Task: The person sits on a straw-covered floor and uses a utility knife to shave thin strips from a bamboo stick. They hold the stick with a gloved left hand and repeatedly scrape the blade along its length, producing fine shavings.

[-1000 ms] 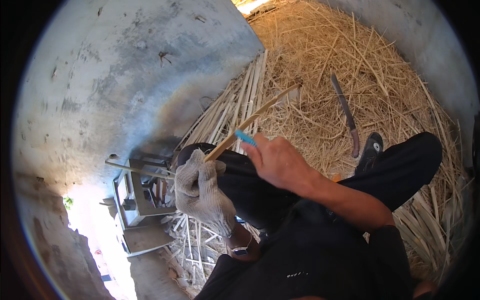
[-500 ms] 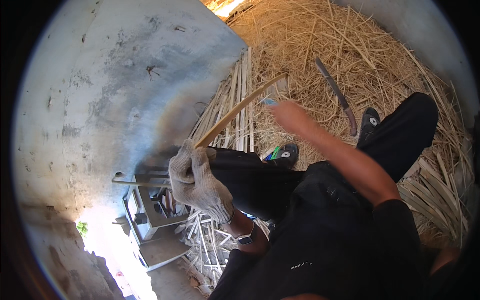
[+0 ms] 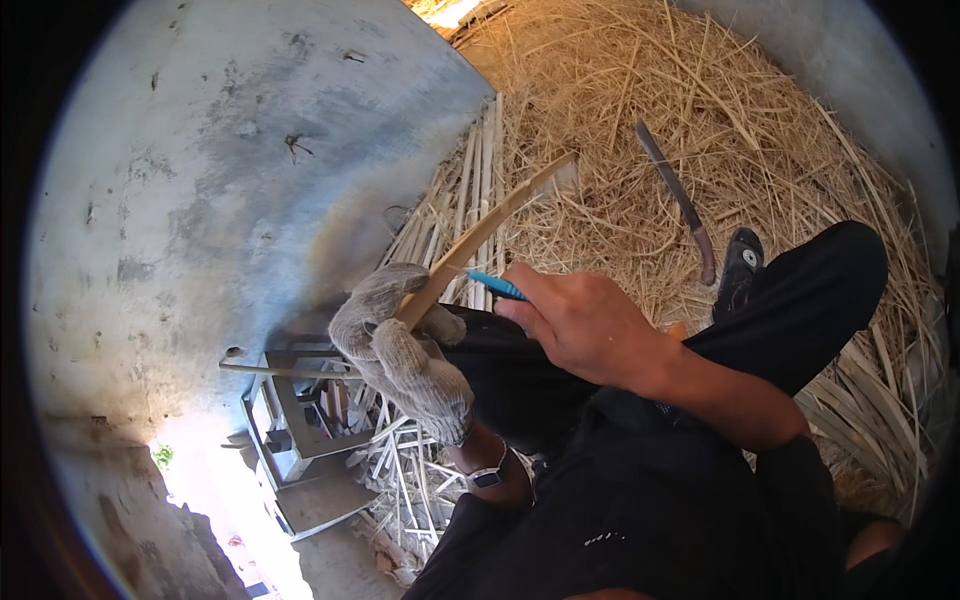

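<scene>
The strip [image 3: 505,210] slants far and right from the gloved left hand [image 3: 405,345], fingers closed round it, while the right hand [image 3: 590,325] grips a blue tool [image 3: 497,286], tip just beside the strip's right edge.

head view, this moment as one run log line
left hand: gloved, grips strip | right hand: bare, holds blue tool, tip near strip | machete: lies on shavings

Yellow-tan strip [image 3: 470,245]; turquoise tool [image 3: 496,285]; greyish-white glove [image 3: 418,368]; plain black trousers [image 3: 812,300].
</scene>
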Demonstrator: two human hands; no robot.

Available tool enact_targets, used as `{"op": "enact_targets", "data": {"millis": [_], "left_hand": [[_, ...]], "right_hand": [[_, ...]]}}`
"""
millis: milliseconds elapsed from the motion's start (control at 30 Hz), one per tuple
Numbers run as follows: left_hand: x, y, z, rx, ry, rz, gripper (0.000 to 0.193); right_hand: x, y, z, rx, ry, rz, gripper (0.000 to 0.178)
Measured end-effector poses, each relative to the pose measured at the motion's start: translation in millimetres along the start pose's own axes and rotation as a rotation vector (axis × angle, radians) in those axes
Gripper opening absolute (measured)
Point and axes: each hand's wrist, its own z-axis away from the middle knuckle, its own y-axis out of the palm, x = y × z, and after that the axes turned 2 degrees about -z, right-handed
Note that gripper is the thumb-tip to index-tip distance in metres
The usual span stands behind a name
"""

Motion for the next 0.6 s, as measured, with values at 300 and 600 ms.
{"op": "enact_targets", "data": {"millis": [300, 600], "left_hand": [[-1, 0, 1, -0.039, 0.196, -0.255, 0.039], [-3, 0, -4, -0.166, 0.071, -0.235, 0.036]], "right_hand": [[-57, 23, -18, 0.143, 0.372, 0.334, 0.028], [0, 4, 1, 0.100, 0.260, 0.295, 0.026]]}}
